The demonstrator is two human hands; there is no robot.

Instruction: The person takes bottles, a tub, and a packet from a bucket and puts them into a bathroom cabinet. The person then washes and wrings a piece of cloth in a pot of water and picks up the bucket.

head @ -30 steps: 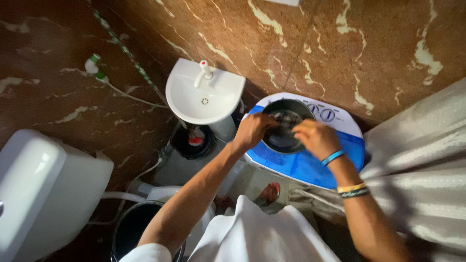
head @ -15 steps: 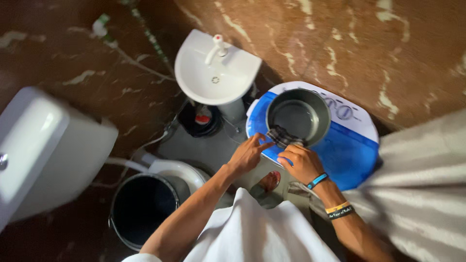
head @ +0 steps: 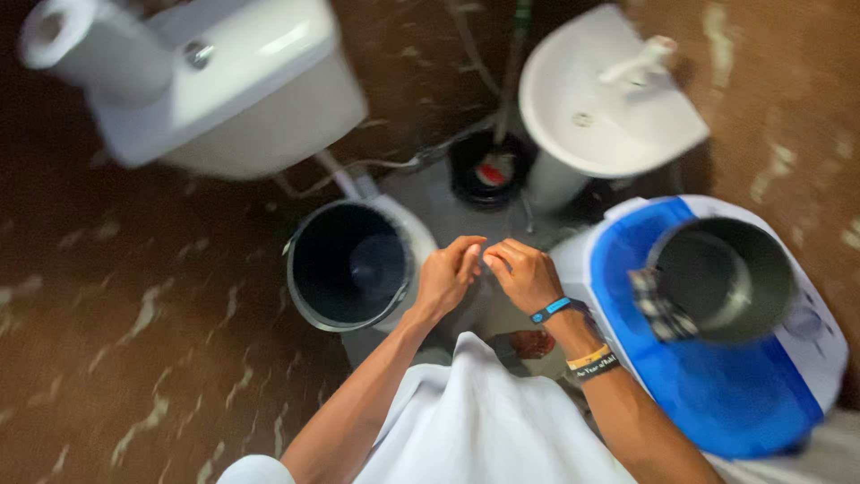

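Observation:
My left hand (head: pixel 445 275) and my right hand (head: pixel 521 273) meet at mid-frame, fingertips touching, fingers curled, with nothing visible in either. They hover between a black bucket (head: pixel 300 296) on the left and a blue-and-white washing machine (head: pixel 708 403) on the right. A dark checked cloth (head: pixel 652 306) hangs over the near rim of the machine's grey tub (head: pixel 730 269), apart from both hands. My right wrist carries a blue band, a yellow band and a dark band.
A white toilet cistern (head: pixel 233 90) with a paper roll (head: pixel 63 36) on it sits at the upper left. A white basin (head: pixel 609 108) stands at the top right, with a small dark bin (head: pixel 488 166) beside its pedestal. The walls and floor are brown marble.
Both hands let go of the checked cloth, leaving it on the tub rim, and drew back together. The view swung left, so the machine now lies to the right.

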